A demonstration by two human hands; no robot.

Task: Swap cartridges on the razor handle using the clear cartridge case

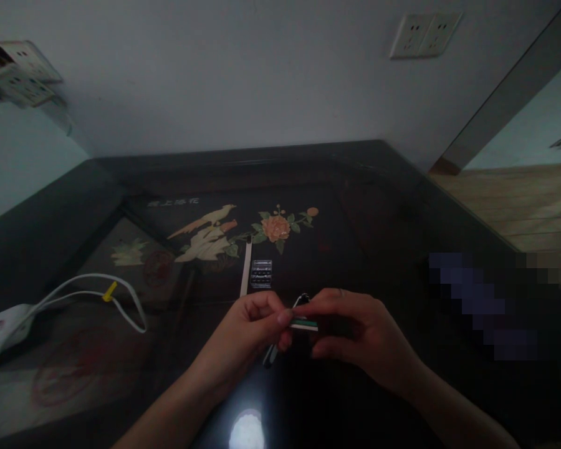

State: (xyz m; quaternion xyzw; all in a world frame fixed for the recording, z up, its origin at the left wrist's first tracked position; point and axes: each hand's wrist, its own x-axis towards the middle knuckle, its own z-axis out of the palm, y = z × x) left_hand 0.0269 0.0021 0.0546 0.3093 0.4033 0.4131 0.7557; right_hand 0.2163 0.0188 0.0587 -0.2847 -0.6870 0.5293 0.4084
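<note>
My left hand (260, 324) is closed, its thumb and index finger pinching a small flat strip, green above and white below (305, 325). From the other side my right hand (355, 321) reaches in; its index fingertip is at the strip, while the thumb is spread apart below. Behind the fingers runs a thin dark-and-pale stick-like thing (271, 355), partly hidden; whether it is held or lies on the table I cannot tell. Just beyond my hands lie a pale narrow stick with a dark tip (246, 267) and a small clear plastic case (262, 273) with dark rows inside.
The dark glossy table (383, 249) carries a bird-and-flower picture. A white cable (135, 299) with a yellow tag loops at left beside a white power strip (4, 327). A blurred-out patch (477, 305) lies at right. The wall has sockets (425, 35).
</note>
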